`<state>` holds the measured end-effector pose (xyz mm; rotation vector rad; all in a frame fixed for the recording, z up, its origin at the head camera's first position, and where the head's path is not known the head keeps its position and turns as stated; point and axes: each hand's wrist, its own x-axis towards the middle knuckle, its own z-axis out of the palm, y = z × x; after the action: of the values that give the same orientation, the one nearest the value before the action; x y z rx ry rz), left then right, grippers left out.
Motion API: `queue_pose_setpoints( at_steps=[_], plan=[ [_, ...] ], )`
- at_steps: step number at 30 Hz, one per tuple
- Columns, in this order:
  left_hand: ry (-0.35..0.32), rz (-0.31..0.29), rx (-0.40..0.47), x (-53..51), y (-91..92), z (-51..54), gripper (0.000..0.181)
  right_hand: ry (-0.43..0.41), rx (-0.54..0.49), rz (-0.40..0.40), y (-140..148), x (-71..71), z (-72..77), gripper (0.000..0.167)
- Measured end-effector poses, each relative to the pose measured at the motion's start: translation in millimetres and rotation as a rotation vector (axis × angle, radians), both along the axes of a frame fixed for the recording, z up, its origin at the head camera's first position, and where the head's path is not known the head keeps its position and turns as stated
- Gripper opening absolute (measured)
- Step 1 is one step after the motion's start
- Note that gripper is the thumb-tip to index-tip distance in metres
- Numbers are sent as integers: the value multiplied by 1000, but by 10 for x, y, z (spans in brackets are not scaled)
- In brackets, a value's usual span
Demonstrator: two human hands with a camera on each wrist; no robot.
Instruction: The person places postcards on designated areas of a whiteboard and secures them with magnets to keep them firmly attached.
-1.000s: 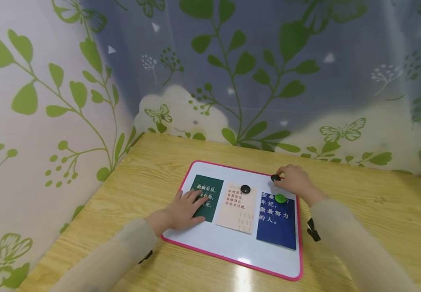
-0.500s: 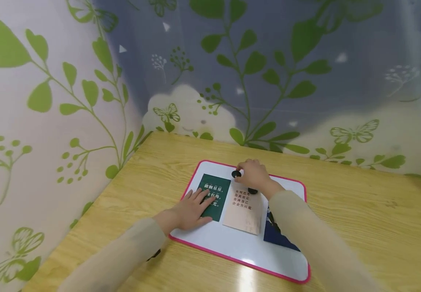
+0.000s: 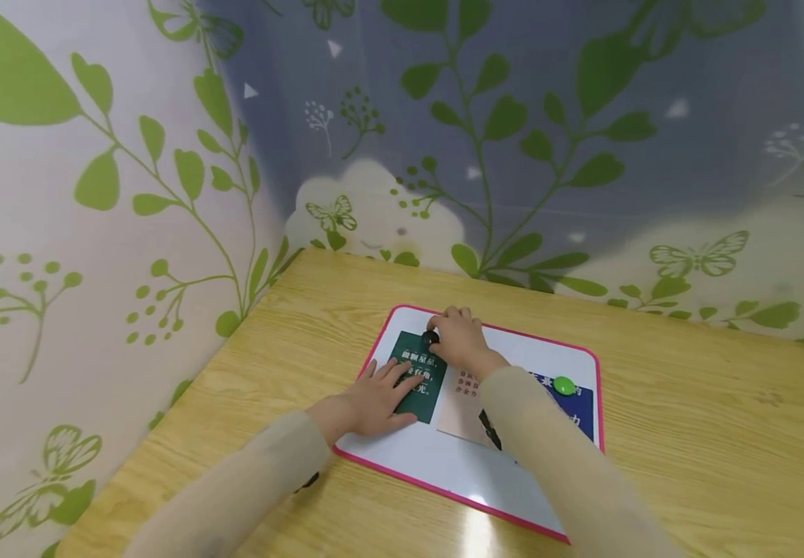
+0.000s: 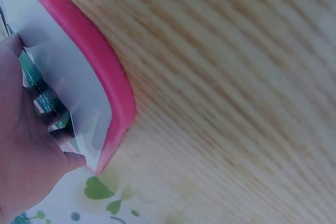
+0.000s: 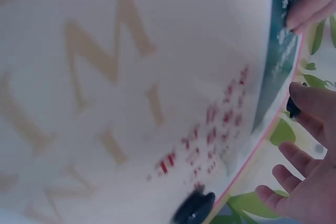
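Note:
My left hand (image 3: 377,399) rests with spread fingers on a dark green card (image 3: 434,387) printed with white writing, at the left of a pink-rimmed whiteboard (image 3: 415,456). In the left wrist view, the left hand (image 4: 26,135) lies over the board's corner. My right hand (image 3: 460,341) pinches a round black magnet (image 3: 429,339) between thumb and forefinger at the green card's top edge. A beige card (image 3: 460,411) lies in the middle, partly under the right arm. In the right wrist view, another black magnet (image 5: 194,208) sits on that card's upper part.
A blue card (image 3: 576,403) with a green magnet (image 3: 564,385) is at the board's right, partly hidden by the right sleeve. The board lies on a wooden table (image 3: 709,434). Behind stands a leaf-patterned wall covering (image 3: 388,201).
My right hand has carried the black magnet leftward from the board's top right, past the beige card, to the green card's top. The left hand has stayed on the green card.

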<state>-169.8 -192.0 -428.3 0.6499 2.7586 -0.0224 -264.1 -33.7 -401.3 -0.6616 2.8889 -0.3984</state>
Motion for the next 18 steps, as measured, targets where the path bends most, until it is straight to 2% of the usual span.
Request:
queue_pose_setpoints(
  at_steps=[10,18],
  plan=[
    [5,3,5,5,29,-17,66,-18,40,-17,-6,-24,-124,31],
    [-4,21,3,12,-7,-3,66,-17,24,-19,32,-23,-141,32]
  ],
)
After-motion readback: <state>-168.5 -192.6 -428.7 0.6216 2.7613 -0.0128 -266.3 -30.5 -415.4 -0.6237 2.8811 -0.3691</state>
